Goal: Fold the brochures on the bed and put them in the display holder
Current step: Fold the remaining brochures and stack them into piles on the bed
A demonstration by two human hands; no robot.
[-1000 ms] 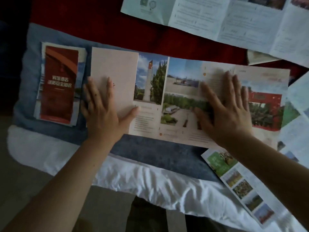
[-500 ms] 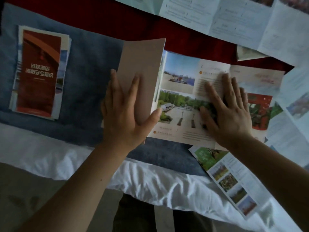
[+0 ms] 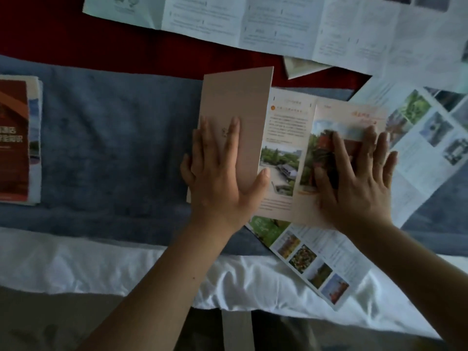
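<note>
- Brochure (image 3: pixel 283 127) lies half folded on the blue blanket (image 3: pixel 114 148) of the bed, under both hands. Its plain pink end panel is turned over toward the middle.
- Left hand (image 3: pixel 217 178) rests flat on that pink panel, fingers straight and close together, thumb spread across the panel's right edge.
- Right hand (image 3: pixel 354 181) presses flat on the brochure's right panel, fingers straight and fanned apart.
- Stack of folded brochures (image 3: pixel 17 140) lies well apart, at the far left of the blanket.

Left hand (image 3: pixel 218 181) and right hand (image 3: pixel 354 181) lie palm-down, fingers straight.
</note>
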